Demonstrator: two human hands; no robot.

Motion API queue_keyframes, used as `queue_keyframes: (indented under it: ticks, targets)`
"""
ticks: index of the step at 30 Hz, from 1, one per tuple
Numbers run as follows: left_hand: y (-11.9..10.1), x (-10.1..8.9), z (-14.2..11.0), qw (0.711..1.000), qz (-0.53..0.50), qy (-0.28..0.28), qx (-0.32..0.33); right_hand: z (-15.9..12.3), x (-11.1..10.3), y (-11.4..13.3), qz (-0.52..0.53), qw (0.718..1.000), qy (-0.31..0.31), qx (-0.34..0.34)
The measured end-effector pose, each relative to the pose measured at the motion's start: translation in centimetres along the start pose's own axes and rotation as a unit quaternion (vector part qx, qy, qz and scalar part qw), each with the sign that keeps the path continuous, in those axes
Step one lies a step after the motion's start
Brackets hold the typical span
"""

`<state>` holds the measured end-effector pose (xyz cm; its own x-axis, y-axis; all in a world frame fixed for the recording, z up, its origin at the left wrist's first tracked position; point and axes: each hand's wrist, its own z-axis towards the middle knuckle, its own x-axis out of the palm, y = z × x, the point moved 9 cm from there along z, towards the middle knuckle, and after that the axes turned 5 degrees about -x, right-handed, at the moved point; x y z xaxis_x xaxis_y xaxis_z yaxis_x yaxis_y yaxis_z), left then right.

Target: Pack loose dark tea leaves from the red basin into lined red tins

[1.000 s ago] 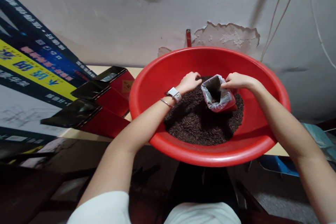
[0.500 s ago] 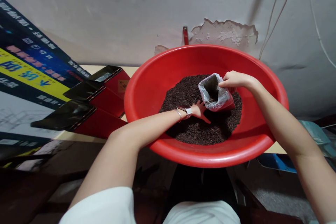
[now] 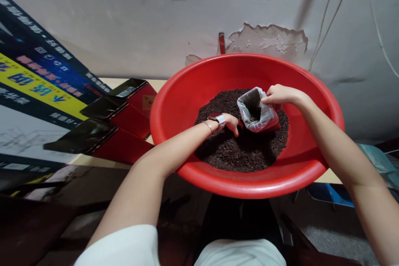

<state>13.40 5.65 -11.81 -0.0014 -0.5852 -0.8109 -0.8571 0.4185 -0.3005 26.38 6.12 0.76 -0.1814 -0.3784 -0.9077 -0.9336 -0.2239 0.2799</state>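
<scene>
A wide red plastic basin (image 3: 318,120) holds a heap of dark, dried loose tea leaves (image 3: 218,156). My right hand (image 3: 277,94) pinches the upper right edge of a red tin (image 3: 270,126) with a clear plastic liner bag (image 3: 264,116) folded over its mouth. The tin leans in the heap, its mouth turned toward me and to the left; some leaves show inside. Just left of that mouth, my left hand (image 3: 232,123), with a watch on the wrist, curls down into the leaves. Its fingertips are partly hidden.
Several red tins (image 3: 124,143) with dark open mouths lie on the table left of the basin, beside a large printed carton (image 3: 46,75). Behind stands a peeling wall (image 3: 124,20) with hanging cables (image 3: 330,16). A blue item (image 3: 332,193) is at lower right.
My left hand has gone from spread fingers over the heap to curled fingers in the leaves, drawing slightly left of the tin. The right hand and tin have stayed nearly still.
</scene>
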Motion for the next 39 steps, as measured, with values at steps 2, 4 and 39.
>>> queue_keyframes:
  ticks: [2, 4, 39]
  targets:
    - [1.6, -2.2, -0.8, 0.999, 0.035, -0.005, -0.04, 0.0, 0.0, 0.0, 0.004, 1.0, -0.001, -0.002]
    - [2.8, -5.4, -2.0, 0.995, 0.052, -0.063, -0.061, 0.1, 0.0, -0.1, 0.005, 1.0, -0.002, -0.003]
    - [6.0, -4.0, 2.5, 0.977, 0.105, -0.168, -0.084, 0.1, -0.2, 0.4, -0.014, 1.0, -0.018, -0.01]
